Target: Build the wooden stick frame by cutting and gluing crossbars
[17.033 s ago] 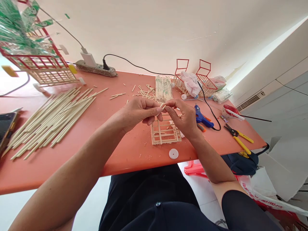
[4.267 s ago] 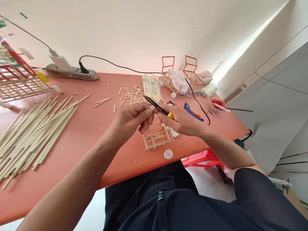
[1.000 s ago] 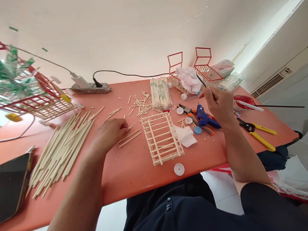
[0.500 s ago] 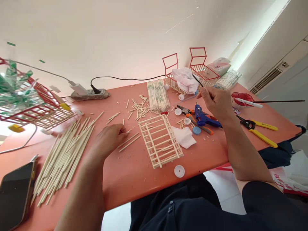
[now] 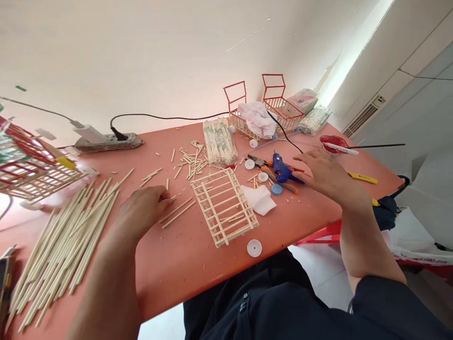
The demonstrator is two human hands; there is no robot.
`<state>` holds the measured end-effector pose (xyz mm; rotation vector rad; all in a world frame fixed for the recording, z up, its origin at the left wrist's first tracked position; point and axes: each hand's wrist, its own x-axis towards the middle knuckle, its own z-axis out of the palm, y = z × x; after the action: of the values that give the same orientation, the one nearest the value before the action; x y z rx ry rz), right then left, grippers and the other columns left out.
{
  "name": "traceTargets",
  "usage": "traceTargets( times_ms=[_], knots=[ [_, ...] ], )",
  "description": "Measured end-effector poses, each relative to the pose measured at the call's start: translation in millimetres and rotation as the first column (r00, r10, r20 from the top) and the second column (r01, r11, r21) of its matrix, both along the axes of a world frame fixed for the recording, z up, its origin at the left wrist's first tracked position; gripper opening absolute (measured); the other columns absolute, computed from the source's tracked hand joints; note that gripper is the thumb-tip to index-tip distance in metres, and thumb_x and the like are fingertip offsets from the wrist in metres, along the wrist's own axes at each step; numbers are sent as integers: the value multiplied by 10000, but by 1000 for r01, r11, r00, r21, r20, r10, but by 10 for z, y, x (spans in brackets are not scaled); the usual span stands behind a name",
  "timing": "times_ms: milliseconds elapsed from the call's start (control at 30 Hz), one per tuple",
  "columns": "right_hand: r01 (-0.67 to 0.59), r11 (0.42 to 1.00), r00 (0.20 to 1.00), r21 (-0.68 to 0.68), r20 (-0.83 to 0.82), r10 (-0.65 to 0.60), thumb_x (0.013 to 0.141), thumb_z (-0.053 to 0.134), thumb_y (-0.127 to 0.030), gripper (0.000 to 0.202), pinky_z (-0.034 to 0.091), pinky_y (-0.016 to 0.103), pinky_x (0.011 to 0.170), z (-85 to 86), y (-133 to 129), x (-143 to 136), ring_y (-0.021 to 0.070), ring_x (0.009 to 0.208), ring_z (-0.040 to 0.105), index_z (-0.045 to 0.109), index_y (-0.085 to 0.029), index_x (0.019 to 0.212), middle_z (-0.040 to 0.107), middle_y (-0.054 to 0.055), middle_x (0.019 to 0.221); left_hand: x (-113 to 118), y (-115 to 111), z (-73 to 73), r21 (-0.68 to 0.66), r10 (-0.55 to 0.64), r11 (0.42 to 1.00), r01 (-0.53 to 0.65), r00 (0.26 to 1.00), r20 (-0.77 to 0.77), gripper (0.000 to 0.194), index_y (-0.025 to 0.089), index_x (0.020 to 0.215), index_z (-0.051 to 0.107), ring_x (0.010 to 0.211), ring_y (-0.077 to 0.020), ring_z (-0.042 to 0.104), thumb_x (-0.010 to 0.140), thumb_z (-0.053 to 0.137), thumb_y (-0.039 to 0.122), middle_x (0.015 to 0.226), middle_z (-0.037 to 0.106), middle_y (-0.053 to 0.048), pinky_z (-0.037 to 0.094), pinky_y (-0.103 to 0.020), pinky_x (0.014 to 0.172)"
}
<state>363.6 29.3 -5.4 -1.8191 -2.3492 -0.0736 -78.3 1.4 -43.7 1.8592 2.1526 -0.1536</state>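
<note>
My left hand (image 5: 146, 208) rests low over the table, its thumb and fingers pinched on a short wooden stick piece (image 5: 173, 197) of which only the tip shows. Two thin sticks (image 5: 179, 215) lie just to its right. Beyond them a lattice frame of pale sticks (image 5: 226, 208) lies flat. My right hand (image 5: 325, 177) is open, fingers spread, beside the handle of a blue glue gun (image 5: 282, 169). The gun lies on the table by orange-handled pliers (image 5: 264, 162), and its black cord (image 5: 285, 132) runs up behind it.
Long sticks (image 5: 67, 250) are heaped at left, near a power strip (image 5: 109, 143). Wrapped sticks (image 5: 220, 141) and stick baskets with red handles (image 5: 283, 106) stand at the back. White tissue (image 5: 260, 200), a blue cap (image 5: 276, 189) and a white disc (image 5: 254, 248) lie near the frame.
My right hand has let go of the black cord, lowered towards the glue gun and spread its fingers. My left hand keeps its pinch. The whole view has shifted to the right.
</note>
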Motion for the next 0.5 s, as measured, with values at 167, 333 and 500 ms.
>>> traceTargets(
  times_ms=[167,333,500],
  knots=[
    [-35,999,995,-22,89,37,971,629,-305,496,540,586,1110,-189,-141,26,427,1284,660,684,-158,1441,670,221,1418,0,13,-20,52,-2,999,2,1000,5,149,247,815,571,918,-309,662,935,531,325,915,726,-98,388,-348,701],
    [-38,999,993,23,113,35,981,596,-296,480,548,573,1079,-345,-12,39,432,1267,661,693,-149,1428,675,219,1419,15,41,3,74,-7,997,5,1000,30,116,243,772,573,959,-305,695,880,574,286,919,739,-90,410,-340,710],
    [-83,995,988,60,135,74,977,565,-280,425,557,557,1003,-425,59,104,412,1208,676,720,-173,1358,702,212,1365,55,21,64,100,15,995,-21,998,59,104,237,758,597,921,-296,698,853,591,278,880,742,-82,403,-338,677]
  ],
)
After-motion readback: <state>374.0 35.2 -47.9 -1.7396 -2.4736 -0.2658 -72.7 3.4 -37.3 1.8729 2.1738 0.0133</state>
